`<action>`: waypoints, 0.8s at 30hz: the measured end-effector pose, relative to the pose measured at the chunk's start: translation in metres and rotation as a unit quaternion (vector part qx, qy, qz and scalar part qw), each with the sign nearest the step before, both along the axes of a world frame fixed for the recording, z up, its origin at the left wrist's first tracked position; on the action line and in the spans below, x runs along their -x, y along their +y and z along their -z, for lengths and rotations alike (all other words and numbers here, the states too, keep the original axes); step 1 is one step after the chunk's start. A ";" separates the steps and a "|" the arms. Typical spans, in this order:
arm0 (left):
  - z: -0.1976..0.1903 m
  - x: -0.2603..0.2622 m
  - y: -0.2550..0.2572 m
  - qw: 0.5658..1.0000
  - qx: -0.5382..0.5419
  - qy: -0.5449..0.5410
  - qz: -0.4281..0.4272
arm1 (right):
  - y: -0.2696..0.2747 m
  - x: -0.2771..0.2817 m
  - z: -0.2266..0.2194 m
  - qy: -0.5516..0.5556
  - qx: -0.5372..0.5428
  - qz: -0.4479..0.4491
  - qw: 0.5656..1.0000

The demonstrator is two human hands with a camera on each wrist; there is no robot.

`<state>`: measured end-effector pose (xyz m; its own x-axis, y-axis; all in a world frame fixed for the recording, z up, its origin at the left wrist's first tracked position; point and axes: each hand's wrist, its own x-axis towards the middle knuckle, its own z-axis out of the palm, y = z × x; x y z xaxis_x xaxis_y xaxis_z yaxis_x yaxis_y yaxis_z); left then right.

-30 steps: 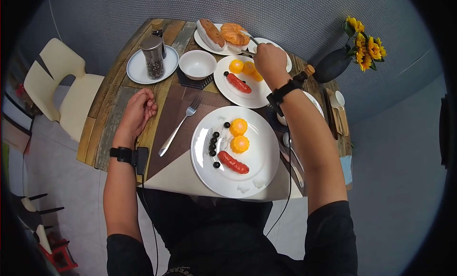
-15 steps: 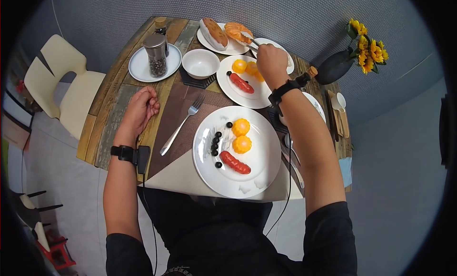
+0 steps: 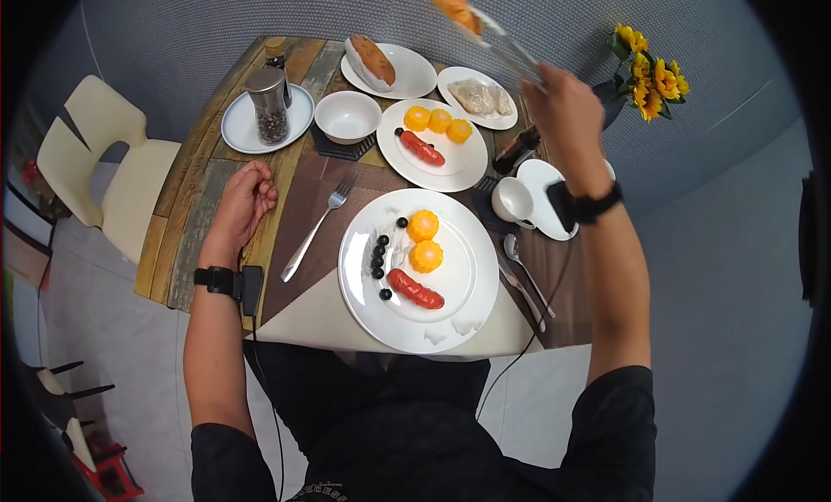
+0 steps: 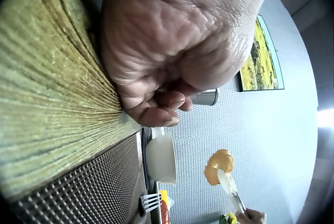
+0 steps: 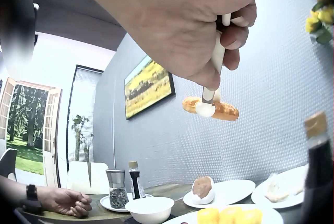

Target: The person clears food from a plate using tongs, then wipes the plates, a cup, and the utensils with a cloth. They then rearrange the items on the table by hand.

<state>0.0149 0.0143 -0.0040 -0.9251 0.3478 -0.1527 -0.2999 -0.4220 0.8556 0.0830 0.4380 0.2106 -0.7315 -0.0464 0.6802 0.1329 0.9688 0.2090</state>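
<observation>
High above the back of the table, my right hand point(image 3: 567, 112) grips a pair of tongs point(image 3: 511, 56). Between the tips of the tongs hangs a golden-brown pastry point(image 3: 452, 6), clear of the plates; the right wrist view shows the pastry point(image 5: 225, 111) edge-on. Below it stands a white plate point(image 3: 414, 80) bearing a long bread roll point(image 3: 372, 62) in white paper. My left hand point(image 3: 245, 203) rests on the wooden tabletop, fingers loosely curled around nothing, left of a fork point(image 3: 318, 228).
A large plate point(image 3: 476, 286) in front holds a sausage point(image 3: 415, 289), yellow fluted pieces and black berries. Around it are a white bowl point(image 3: 348, 117), a pepper grinder point(image 3: 270, 108), a cup point(image 3: 512, 199), a dark bottle point(image 3: 517, 150) and a sunflower vase at right.
The tongs took hold of the pastry and raised it off the back plate. My right hand moved up and to the right; the left hand stayed put.
</observation>
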 end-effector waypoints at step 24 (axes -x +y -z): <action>0.002 0.002 -0.001 0.999 0.027 0.025 0.009 | 0.086 -0.270 0.080 -0.176 0.011 0.208 0.962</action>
<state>0.0125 0.0137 -0.0065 -0.9261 0.3562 -0.1243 -0.2621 -0.3706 0.8910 0.3528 0.5236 0.1306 -0.8684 0.3127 0.3849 0.4358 0.8517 0.2911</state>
